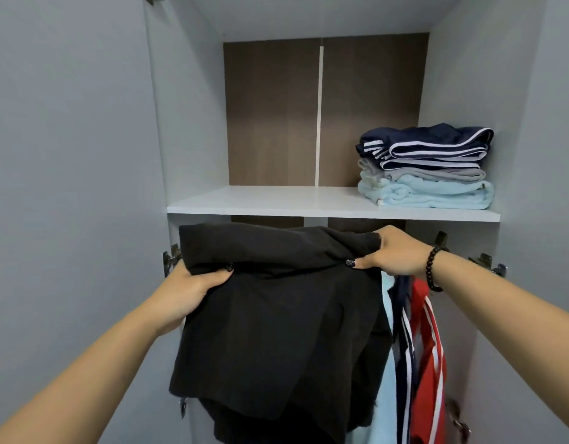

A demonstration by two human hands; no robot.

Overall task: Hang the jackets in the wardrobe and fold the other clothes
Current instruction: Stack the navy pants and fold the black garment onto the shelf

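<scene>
A folded black garment (276, 315) hangs from both my hands in front of the open wardrobe, just below the white shelf (276, 201). My left hand (193, 288) grips its left edge with the thumb on top. My right hand (395, 251) grips its upper right corner, thumb on the front. Below the shelf, to the right of the garment, hang a navy striped jacket (403, 341), a red striped jacket (429, 363) and a light blue piece (384, 395), partly hidden by the black cloth.
A stack of folded clothes (427, 168), navy striped on top, grey and light blue beneath, sits on the shelf's right end. Grey wardrobe doors (68, 187) stand open on both sides, with metal hinges (171, 257) at hand height.
</scene>
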